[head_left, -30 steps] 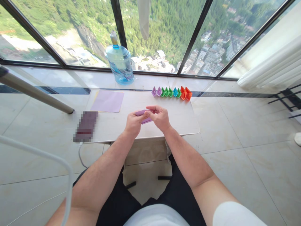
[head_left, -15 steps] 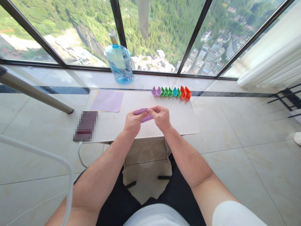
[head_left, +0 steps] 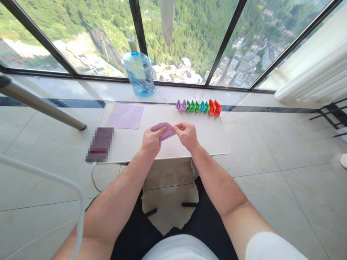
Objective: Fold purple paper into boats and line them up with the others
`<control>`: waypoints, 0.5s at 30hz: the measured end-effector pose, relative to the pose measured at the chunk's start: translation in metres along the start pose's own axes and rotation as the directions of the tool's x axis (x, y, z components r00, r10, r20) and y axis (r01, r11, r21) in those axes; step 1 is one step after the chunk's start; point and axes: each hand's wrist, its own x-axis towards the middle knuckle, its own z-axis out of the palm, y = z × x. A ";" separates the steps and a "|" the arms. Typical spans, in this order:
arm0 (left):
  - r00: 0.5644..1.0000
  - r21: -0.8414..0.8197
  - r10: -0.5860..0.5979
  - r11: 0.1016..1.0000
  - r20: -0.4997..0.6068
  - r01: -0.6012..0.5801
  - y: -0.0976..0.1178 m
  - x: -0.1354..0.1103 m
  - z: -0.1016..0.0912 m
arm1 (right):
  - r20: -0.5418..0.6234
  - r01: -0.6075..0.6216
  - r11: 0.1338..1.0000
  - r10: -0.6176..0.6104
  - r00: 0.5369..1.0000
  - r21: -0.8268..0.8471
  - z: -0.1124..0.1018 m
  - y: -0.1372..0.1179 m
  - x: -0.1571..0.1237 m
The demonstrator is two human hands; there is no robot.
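Note:
A folded piece of purple paper (head_left: 168, 132) is held up over the low white table (head_left: 130, 146). My left hand (head_left: 152, 140) is closed on its left side, thumb lying on top and fingers underneath. My right hand (head_left: 185, 135) pinches its right corner between thumb and fingers. The paper has slanted upper corners and a crease line along its lower edge. Behind my hands, at the table's far edge, stands a row of small folded paper boats, among them a purple one (head_left: 178, 105), a blue one (head_left: 202, 105) and an orange one (head_left: 216, 108).
Flat purple sheets (head_left: 126, 116) lie at the table's back left. A dark, blurred-out phone-like object (head_left: 100, 145) with a cable rests at the left edge. Beyond the table, a large blue water bottle (head_left: 139, 77) stands by the window. A grey pole (head_left: 43, 103) slants in from the left.
My right hand has slid slightly outward to the paper's right corner, and my left hand a little left. More of the paper's face shows between them now.

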 end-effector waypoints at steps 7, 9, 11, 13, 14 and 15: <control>1.000 -0.026 -0.012 1.000 -0.026 0.011 -0.001 0.000 -0.002 | 0.032 0.007 0.999 -0.006 0.999 -0.034 -0.001 -0.001 0.000; 0.999 -0.035 -0.019 0.999 -0.032 0.017 -0.001 0.000 -0.002 | 0.032 0.002 0.998 0.000 1.000 -0.065 -0.002 -0.001 0.001; 0.999 -0.050 -0.031 0.998 -0.032 0.030 -0.002 0.000 -0.002 | 0.026 0.004 0.997 -0.002 1.000 -0.077 -0.003 -0.001 0.001; 0.998 -0.074 -0.049 0.996 -0.035 0.046 -0.003 -0.001 -0.002 | 0.050 0.011 0.998 -0.008 0.999 -0.055 -0.004 0.000 0.002; 0.998 -0.085 -0.056 0.995 -0.042 0.052 -0.004 -0.001 -0.002 | 0.071 0.013 0.999 -0.010 0.997 -0.039 -0.004 0.000 0.002; 0.997 -0.094 -0.062 0.994 -0.050 0.057 -0.005 -0.001 -0.002 | 0.090 0.013 1.000 -0.010 0.996 -0.028 -0.004 0.001 0.003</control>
